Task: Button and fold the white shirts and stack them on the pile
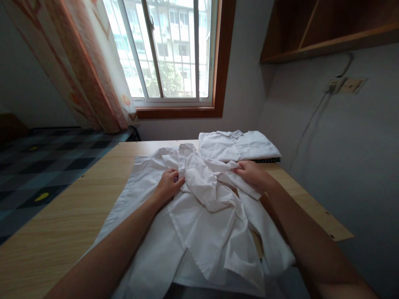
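A white shirt (199, 224) lies spread and rumpled on a light wooden table (62, 220). My left hand (168, 185) presses on the shirt near its collar, fingers curled into the cloth. My right hand (252, 174) pinches a bunched fold of the same shirt at its right side, close to the collar. Behind the shirt, a folded white shirt (238, 145) rests on top of a dark flat object at the table's far right.
The table's right edge runs close to a grey wall with a socket and cable (336, 85). A window (168, 50) and curtain (90, 66) stand behind. A checkered bed cover (37, 162) lies to the left. A wooden shelf (327, 29) hangs overhead.
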The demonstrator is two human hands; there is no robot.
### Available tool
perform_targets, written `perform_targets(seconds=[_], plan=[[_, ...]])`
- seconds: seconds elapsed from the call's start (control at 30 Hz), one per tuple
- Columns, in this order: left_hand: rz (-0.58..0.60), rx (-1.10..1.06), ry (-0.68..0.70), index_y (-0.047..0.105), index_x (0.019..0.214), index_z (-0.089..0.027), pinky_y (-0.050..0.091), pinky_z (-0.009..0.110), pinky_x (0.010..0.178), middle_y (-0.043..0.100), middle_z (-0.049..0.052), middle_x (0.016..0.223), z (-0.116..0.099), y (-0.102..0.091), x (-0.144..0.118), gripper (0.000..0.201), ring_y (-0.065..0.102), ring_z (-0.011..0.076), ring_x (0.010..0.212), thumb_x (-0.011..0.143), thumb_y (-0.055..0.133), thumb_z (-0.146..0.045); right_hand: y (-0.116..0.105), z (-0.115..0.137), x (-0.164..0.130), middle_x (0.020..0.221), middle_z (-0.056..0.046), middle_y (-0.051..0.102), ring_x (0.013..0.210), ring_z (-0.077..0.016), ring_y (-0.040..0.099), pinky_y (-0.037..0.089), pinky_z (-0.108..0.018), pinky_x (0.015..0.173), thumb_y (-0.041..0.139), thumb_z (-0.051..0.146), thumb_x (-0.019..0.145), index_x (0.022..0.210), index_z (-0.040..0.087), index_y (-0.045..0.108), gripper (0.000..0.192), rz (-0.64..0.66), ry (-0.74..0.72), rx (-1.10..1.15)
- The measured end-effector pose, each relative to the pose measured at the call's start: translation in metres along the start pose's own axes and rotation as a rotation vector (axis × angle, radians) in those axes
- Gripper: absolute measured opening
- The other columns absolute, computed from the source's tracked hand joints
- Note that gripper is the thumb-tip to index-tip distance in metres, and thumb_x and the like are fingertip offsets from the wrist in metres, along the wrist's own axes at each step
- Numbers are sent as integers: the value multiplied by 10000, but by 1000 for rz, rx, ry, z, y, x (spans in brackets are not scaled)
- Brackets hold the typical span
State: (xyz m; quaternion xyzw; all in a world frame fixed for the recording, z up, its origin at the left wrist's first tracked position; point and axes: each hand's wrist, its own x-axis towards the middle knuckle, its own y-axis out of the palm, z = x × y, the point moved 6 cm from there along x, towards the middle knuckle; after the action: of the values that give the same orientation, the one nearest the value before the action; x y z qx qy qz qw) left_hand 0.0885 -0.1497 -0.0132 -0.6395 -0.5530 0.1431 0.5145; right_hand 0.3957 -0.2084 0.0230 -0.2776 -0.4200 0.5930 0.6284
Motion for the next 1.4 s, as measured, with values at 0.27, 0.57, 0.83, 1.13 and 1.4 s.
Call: perform_targets(seconds=[0.27, 0.57, 0.83, 1.13, 1.4], plan=[[15, -90, 72, 743, 840, -158, 461, 373, 893, 646, 98, 943, -10, 1, -5, 332, 586, 244, 929, 829, 492, -376, -71, -10, -2, 852, -73, 725, 770, -203, 617, 375, -266, 659, 429, 410, 934, 918, 189, 703, 352, -384, 19, -107], [-38, -101, 68, 697, 761, -174, 459, 334, 839, 617, 59, 876, -21, -16, -7, 275, 574, 218, 879, 801, 467, -319, -70, -20, 25, 887, -127, 733, 776, -236, 646, 304, -292, 593, 387, 444, 964, 911, 191, 717, 419, -322, 155, -586], [15, -77, 80, 694, 817, -177, 454, 349, 826, 624, 73, 874, -19, -9, -7, 322, 566, 235, 887, 846, 460, -397, -99, -72, 36, 980, -172, 709, 886, -277, 631, 386, -331, 685, 386, 373, 971, 976, 154, 725, 404, -344, 218, -749], [35, -39, 101, 684, 875, -168, 461, 364, 869, 625, 94, 930, -18, -3, -7, 337, 568, 246, 920, 869, 459, -419, 8, 23, -17, 1314, -121, 609, 1182, -276, 543, 374, -367, 978, 650, 483, 824, 1366, 203, 534, 621, 112, -326, -452], [22, -72, 96, 707, 867, -172, 455, 363, 930, 653, 104, 1013, -17, -3, -7, 350, 578, 248, 1006, 881, 463, -423, -8, 11, -8, 1081, -148, 692, 1005, -276, 619, 401, -339, 848, 468, 167, 881, 1077, 149, 653, 270, -118, -67, -568]])
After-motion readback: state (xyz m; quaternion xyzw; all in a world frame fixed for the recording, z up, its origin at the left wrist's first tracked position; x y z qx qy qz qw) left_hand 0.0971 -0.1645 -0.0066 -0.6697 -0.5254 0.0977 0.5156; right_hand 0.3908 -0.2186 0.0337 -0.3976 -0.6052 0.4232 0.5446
